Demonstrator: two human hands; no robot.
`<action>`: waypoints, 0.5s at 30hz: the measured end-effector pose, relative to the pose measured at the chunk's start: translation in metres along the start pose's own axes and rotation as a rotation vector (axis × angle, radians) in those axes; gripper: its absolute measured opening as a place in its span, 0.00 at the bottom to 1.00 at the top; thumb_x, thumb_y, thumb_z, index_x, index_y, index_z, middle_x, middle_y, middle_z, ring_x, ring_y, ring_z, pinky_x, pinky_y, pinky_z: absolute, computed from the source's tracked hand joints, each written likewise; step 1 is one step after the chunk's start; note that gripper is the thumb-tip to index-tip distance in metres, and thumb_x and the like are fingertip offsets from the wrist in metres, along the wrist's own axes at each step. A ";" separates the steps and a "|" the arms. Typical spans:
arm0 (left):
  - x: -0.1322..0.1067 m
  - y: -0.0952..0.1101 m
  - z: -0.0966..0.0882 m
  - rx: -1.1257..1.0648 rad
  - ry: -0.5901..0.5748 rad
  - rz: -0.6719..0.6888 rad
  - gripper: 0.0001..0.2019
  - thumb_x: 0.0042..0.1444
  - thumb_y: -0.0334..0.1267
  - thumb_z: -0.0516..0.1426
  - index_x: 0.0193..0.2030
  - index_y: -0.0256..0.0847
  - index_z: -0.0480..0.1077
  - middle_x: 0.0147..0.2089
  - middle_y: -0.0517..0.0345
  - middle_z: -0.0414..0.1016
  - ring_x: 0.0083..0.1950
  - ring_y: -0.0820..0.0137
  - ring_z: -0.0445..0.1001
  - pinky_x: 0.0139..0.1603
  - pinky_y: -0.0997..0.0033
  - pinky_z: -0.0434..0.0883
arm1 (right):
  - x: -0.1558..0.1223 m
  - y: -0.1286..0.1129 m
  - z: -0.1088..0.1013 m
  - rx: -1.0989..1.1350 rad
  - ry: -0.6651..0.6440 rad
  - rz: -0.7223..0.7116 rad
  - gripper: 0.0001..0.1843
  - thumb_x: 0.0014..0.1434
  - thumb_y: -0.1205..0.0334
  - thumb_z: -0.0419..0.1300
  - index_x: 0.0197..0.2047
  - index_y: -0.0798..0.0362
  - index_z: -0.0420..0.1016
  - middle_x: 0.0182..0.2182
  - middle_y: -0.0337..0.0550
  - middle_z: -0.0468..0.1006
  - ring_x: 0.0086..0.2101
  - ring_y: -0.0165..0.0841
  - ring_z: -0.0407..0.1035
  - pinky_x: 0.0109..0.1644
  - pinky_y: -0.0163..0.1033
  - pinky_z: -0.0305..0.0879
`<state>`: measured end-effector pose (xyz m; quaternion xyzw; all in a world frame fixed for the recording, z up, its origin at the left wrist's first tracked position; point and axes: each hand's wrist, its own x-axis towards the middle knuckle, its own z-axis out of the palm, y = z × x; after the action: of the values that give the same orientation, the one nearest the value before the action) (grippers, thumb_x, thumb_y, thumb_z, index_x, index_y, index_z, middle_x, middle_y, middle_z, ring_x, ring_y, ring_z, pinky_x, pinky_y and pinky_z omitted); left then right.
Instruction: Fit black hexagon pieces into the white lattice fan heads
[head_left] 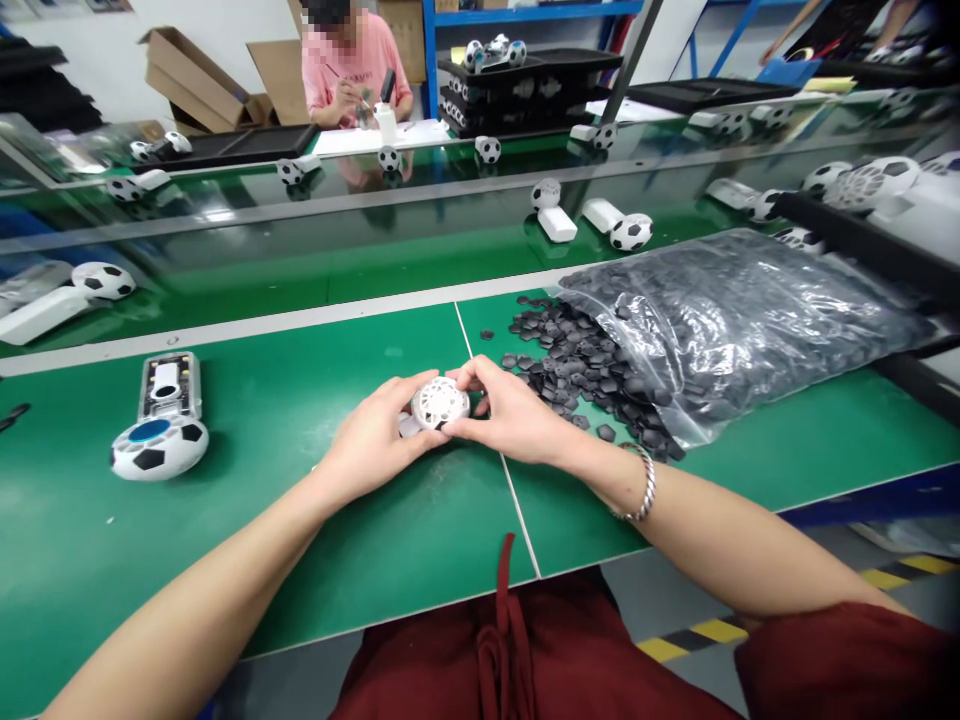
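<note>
Between my two hands, just above the green table (285, 560), is a white soccer-ball-patterned housing (441, 402) with an openwork face turned up. My left hand (382, 430) is closed around its left side, thumb at the near edge. My right hand (510, 410) grips the right side, its thumb at the lower edge and its bent index finger at the upper edge; whether a small piece is in those fingers I cannot make out. Right of my right hand lie loose black pentagon pieces (577, 360), spilling from a clear plastic bag (750, 320).
At left lies a soccer-ball device (160, 447) with a blue disc and an exposed inner board. Beyond a pale ledge, a green conveyor (300, 260) carries several ball-shaped devices with white handles. Across it, a person in pink (352, 70) works beside stacked black trays (525, 90).
</note>
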<state>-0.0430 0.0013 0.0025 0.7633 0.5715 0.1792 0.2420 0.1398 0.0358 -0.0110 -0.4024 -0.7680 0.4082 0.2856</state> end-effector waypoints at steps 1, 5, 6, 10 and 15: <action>0.000 0.001 0.000 0.011 -0.002 -0.003 0.29 0.51 0.48 0.57 0.59 0.44 0.58 0.49 0.54 0.69 0.48 0.62 0.68 0.46 0.62 0.67 | 0.002 0.001 -0.003 0.001 -0.007 -0.006 0.20 0.43 0.61 0.65 0.38 0.53 0.61 0.38 0.41 0.69 0.37 0.31 0.65 0.37 0.37 0.63; 0.001 0.001 0.000 0.017 -0.011 -0.048 0.31 0.48 0.47 0.58 0.59 0.45 0.56 0.54 0.54 0.67 0.50 0.61 0.68 0.47 0.62 0.68 | 0.013 0.013 -0.033 -0.044 0.049 -0.034 0.11 0.48 0.59 0.63 0.33 0.54 0.67 0.34 0.41 0.72 0.36 0.31 0.66 0.39 0.37 0.63; 0.001 0.000 0.000 0.029 -0.010 -0.064 0.32 0.47 0.46 0.59 0.59 0.46 0.56 0.54 0.54 0.66 0.50 0.60 0.69 0.46 0.62 0.68 | 0.016 0.017 -0.042 -0.131 0.129 -0.029 0.08 0.49 0.60 0.62 0.31 0.54 0.69 0.33 0.41 0.72 0.35 0.30 0.66 0.40 0.38 0.62; 0.001 -0.006 -0.002 0.154 0.010 -0.059 0.27 0.48 0.39 0.55 0.57 0.47 0.57 0.55 0.57 0.67 0.51 0.59 0.69 0.48 0.60 0.68 | 0.020 0.025 -0.060 -0.472 0.171 0.080 0.05 0.50 0.64 0.61 0.24 0.53 0.74 0.28 0.40 0.73 0.29 0.30 0.65 0.36 0.38 0.60; 0.002 -0.014 -0.006 0.226 0.027 0.025 0.29 0.47 0.31 0.51 0.58 0.48 0.58 0.57 0.58 0.66 0.55 0.59 0.65 0.52 0.57 0.64 | 0.019 0.027 -0.052 -0.655 0.077 0.228 0.02 0.48 0.64 0.62 0.29 0.50 0.76 0.30 0.41 0.75 0.30 0.32 0.66 0.29 0.37 0.57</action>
<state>-0.0566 0.0070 -0.0010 0.7903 0.5818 0.1269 0.1445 0.1797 0.0818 -0.0057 -0.5710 -0.7970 0.1539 0.1225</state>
